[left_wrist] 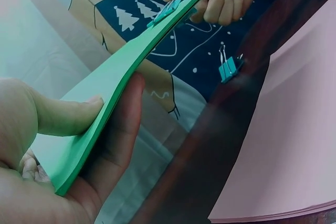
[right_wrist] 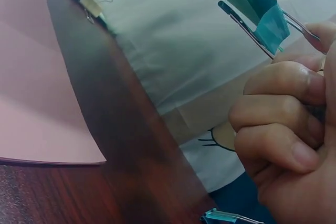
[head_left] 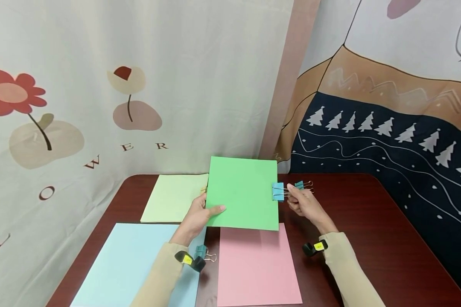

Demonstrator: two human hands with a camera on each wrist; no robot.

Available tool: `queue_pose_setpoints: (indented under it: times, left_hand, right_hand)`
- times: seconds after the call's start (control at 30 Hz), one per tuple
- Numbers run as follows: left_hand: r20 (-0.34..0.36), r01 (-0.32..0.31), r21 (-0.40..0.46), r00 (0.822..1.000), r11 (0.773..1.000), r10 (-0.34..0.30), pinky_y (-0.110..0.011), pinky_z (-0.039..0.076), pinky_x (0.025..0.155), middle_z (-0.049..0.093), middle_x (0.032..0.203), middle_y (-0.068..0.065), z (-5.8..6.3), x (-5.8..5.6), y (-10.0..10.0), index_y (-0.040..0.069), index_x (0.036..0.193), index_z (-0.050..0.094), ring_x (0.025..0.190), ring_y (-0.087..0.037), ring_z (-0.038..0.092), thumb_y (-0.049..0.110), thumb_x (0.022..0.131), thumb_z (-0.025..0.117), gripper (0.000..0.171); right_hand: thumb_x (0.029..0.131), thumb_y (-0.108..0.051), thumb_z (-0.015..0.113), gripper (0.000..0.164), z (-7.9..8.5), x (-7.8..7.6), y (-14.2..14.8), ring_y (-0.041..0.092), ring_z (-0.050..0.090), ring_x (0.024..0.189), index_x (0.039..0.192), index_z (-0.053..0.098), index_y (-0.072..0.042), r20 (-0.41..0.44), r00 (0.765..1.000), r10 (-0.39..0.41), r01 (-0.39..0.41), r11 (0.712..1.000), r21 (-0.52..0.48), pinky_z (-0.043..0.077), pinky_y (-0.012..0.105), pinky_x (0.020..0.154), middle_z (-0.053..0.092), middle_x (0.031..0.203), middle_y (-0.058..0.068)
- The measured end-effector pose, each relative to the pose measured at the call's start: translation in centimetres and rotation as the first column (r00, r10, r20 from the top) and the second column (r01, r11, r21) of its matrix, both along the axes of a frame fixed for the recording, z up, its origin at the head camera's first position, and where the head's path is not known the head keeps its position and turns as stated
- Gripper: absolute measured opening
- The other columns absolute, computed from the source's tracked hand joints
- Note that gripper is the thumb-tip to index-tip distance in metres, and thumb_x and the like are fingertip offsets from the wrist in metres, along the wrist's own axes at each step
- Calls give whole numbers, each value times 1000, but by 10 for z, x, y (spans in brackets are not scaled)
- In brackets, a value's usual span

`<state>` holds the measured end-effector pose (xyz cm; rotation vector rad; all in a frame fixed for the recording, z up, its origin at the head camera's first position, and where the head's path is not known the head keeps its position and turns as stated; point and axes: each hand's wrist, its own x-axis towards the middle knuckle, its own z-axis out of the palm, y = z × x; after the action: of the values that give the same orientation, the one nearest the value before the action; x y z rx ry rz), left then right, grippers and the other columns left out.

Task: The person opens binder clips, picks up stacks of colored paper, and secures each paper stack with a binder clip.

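Note:
A stack of green paper [head_left: 242, 192] is held up over the table, its face tilted toward me. My left hand [head_left: 196, 215] grips its left edge, the thumb lying across the front and fingers behind. At the right edge sits a blue binder clip [head_left: 278, 192]. My right hand [head_left: 305, 204] pinches the wire handle of that clip between thumb and index finger. The other fingers are curled in, as the right wrist view shows. Seen from the left wrist, the green stack [left_wrist: 121, 74] bends slightly along its length.
Below the green paper lies a pink paper stack [head_left: 257, 264]. A light-blue stack [head_left: 138, 256] with a teal clip [head_left: 200, 251] is at left. Behind it rests a pale yellow-green stack [head_left: 174, 198] with a yellowish clip [head_left: 203, 190]. A loose teal clip [left_wrist: 228, 70] lies on the table.

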<state>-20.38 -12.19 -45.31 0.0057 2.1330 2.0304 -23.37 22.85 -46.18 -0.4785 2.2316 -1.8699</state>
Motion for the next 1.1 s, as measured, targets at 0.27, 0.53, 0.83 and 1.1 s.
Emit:
queue_pose_setpoints:
  times: [0.27, 0.53, 0.83, 1.1]
  left_hand:
    - [-10, 13, -9, 1000, 1000, -13, -29, 54, 87, 75, 113, -2, 0, 2, 3, 7, 130, 64, 97, -13, 68, 6, 92, 74, 40]
    - [-5, 18, -31, 1000, 999, -18, -30, 54, 89, 74, 118, -6, 1, 3, 6, 7, 131, 63, 100, -13, 68, 8, 93, 74, 40]
    - [28, 50, -51, 998, 997, -48, -48, 44, 111, 69, 129, -8, 6, 1, 4, 10, 136, 60, 118, -22, 64, 11, 98, 65, 38]
    - [65, 85, -68, 995, 994, -80, -32, 55, 85, 69, 105, -5, 18, -7, 2, 0, 131, 61, 90, -13, 65, 9, 100, 56, 33]
  right_hand:
    - [111, -48, 36, 67, -4, -1, -5, 10, 15, 45, 69, 23, 3, -27, 999, 25, -26, 999, -27, 14, 23, 40, 23, 55, -6]
    - [105, -63, 36, 66, -4, 0, -7, 10, 21, 46, 75, 37, -4, 57, 996, -73, 72, 997, 32, 19, 23, 42, 30, 57, -3]
    - [99, -72, 41, 73, 4, -4, -9, 13, 34, 53, 82, 53, -2, 105, 973, -204, 180, 963, 200, 31, 26, 48, 42, 62, 1]
    - [98, -75, 40, 85, 14, -16, -6, 19, 44, 65, 108, 60, 7, 81, 971, -224, 183, 918, 352, 42, 29, 56, 50, 79, 5]
